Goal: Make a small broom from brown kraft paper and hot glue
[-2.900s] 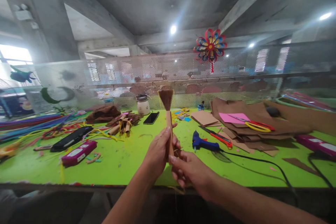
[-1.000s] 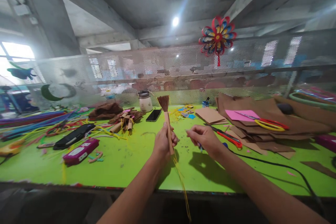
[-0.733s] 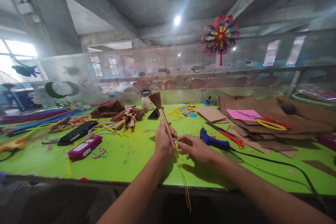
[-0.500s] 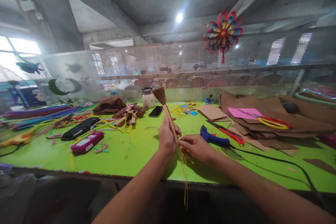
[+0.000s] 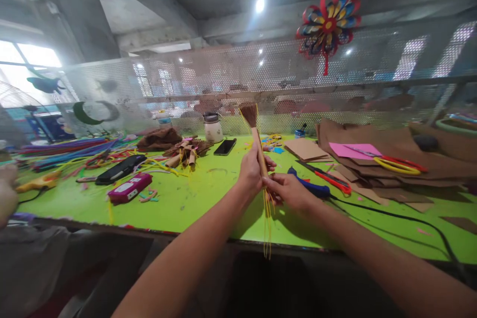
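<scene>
A brown paper broom stands almost upright before me, its fringed brush end up and yellow strands along its sides. My left hand is wrapped round the middle of its handle. Fingers of my right hand pinch the handle's lower end. Yellow strings hang from there past the table edge. Just right of my right hand lies a blue glue gun, partly hidden by that hand.
The green table bears a purple box, a black case, a phone and a jar. To the right are a red cutter, scissors and brown paper sheets. Another person's hand shows at far left.
The view has shifted, and the broom now stands more upright, with yellow strands showing beside its brush. Another person's hand has come in at the left edge.
</scene>
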The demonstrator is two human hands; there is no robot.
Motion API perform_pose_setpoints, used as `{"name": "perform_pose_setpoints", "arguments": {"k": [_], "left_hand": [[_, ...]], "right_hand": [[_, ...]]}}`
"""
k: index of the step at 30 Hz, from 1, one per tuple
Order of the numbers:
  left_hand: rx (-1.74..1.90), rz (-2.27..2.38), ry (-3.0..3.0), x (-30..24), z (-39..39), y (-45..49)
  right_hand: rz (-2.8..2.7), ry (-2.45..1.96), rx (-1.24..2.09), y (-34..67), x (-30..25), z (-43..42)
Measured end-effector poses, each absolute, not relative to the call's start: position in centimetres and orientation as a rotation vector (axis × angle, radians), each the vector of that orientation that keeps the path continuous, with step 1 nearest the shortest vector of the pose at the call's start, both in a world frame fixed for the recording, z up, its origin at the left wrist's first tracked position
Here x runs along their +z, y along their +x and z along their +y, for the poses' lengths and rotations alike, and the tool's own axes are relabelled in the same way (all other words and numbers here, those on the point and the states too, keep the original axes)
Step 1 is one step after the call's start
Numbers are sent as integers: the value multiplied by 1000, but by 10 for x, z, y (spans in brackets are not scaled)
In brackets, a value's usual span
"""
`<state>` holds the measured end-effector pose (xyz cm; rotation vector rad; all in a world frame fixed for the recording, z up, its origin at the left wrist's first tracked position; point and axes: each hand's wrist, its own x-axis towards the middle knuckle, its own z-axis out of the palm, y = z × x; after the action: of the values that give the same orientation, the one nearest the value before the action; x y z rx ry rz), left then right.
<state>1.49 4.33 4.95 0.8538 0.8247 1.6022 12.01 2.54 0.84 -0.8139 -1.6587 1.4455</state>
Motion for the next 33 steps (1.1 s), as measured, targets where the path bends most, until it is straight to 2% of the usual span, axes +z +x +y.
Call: {"name": "perform_pose_setpoints", "arguments": {"k": [10, 19, 24, 30, 33], "left_hand": [[1485, 701, 885, 39, 39, 0], [1549, 687, 852, 35, 43, -2], [1571, 702, 858, 30, 45, 2], [1536, 685, 870, 32, 42, 5], [1542, 680, 854, 36, 42, 2]], "right_hand": [[-1673, -839, 1420, 122, 10, 21], [-1871, -817, 1109, 124, 2, 25], [-1823, -836, 1071, 123, -2, 28], [-2026, -784, 634, 124, 1, 26], [-2075, -781, 518, 126, 3, 24]]}}
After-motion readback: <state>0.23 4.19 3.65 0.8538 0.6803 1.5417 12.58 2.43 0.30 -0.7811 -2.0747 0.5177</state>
